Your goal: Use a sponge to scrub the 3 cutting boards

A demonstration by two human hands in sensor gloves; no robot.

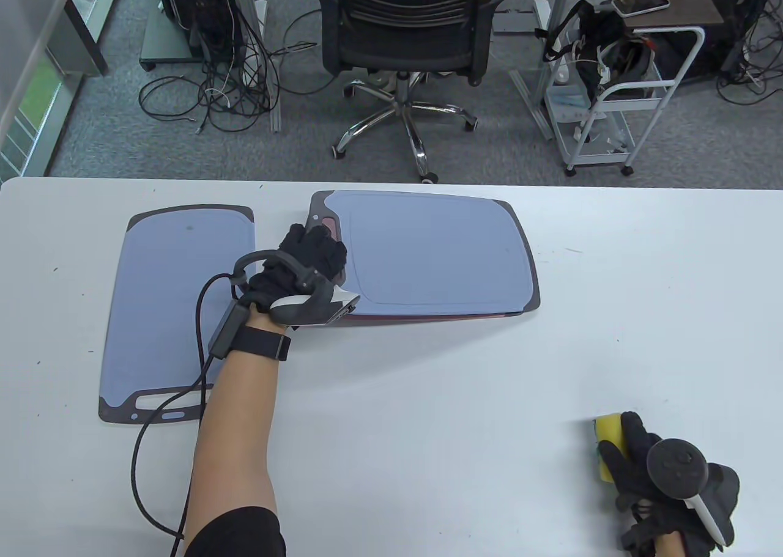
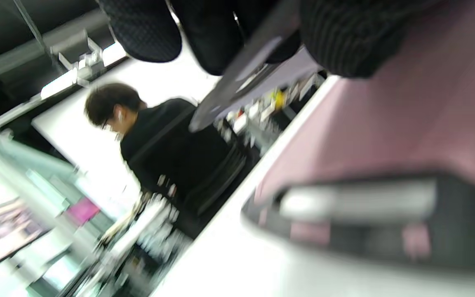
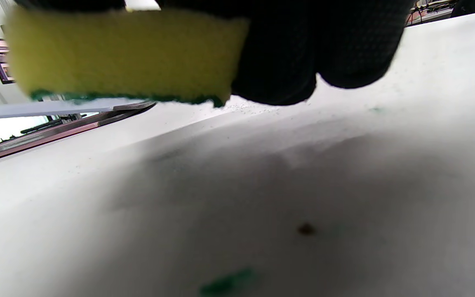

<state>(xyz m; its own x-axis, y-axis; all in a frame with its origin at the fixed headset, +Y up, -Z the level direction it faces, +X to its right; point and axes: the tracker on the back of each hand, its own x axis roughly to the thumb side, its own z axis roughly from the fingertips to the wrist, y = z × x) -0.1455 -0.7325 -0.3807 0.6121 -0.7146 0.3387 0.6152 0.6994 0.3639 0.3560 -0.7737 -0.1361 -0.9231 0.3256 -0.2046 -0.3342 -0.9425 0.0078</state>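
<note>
Table view: right hand (image 1: 667,477) holds sponge (image 1: 608,447); left hand (image 1: 306,263) grips stacked boards (image 1: 440,251).

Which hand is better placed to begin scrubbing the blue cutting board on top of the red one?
The right hand: it already holds the sponge, though it is far from the boards. The left hand grips the blue board at its handle end, which lies on the red board.

left hand (image 1: 309,257): fingers curled, gripping | right hand (image 1: 664,471): fingers curled, gripping, low
</note>
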